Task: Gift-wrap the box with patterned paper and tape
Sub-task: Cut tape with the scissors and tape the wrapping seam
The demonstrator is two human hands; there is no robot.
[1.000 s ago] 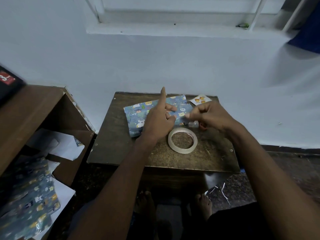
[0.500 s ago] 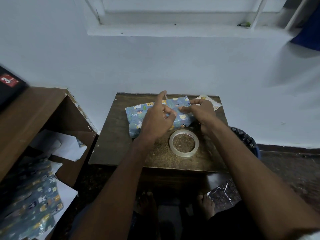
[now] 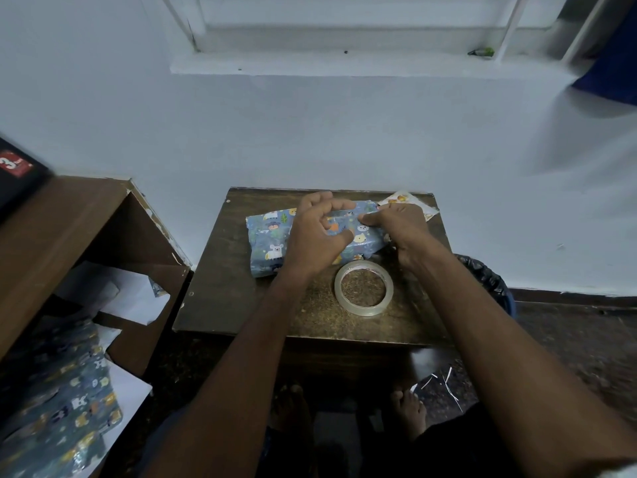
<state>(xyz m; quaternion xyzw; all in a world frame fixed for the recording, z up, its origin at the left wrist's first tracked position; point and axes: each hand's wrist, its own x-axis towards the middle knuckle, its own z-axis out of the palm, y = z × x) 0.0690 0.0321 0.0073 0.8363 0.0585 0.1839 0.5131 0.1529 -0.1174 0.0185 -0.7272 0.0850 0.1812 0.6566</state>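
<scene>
While resting on the table (image 3: 220, 298), wrapped box (image 3: 272, 236) under both hands: left hand (image 3: 315, 236) loosely curled above, right hand (image 3: 396, 224) pressing its top, grip unclear.

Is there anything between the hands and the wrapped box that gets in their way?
Nothing visible does. Both the left hand and the right hand are already over the wrapped box on the small table. The tape roll lies nearer the person, beside the box, not between.
</scene>
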